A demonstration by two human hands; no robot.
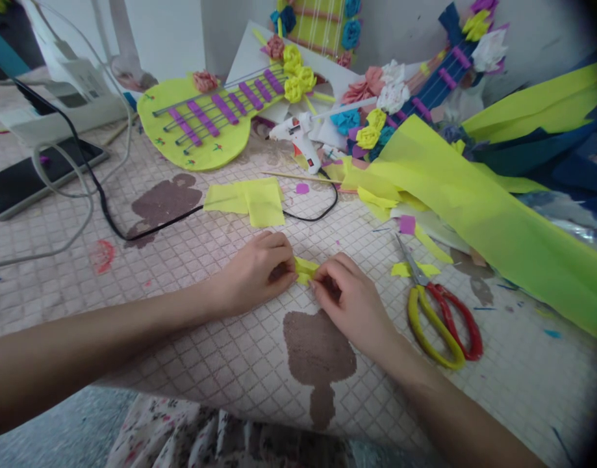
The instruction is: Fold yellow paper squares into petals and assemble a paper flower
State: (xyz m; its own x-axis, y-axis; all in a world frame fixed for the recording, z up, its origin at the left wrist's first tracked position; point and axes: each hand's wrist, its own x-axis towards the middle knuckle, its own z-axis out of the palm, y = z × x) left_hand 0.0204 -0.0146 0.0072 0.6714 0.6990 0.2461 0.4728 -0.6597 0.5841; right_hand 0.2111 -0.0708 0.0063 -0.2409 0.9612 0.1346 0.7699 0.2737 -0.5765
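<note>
Scrap (305,268) of yellow paper sat pinched between two hands near the front edge of the tabletop (230,370).
Left hand (259,273) fingers gripped its left end, right hand (349,302) fingers its right end, all closed tight; scissors (439,318) lay just right.

The yellow paper scrap (305,267) is mostly covered (shape unclear); the phone (20,184) is cut off left

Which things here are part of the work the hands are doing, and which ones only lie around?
In use: left hand, right hand, small yellow paper pinched between them.
Lying about: scissors, glue gun, phone, paper guitar, yellow paper squares.
</note>
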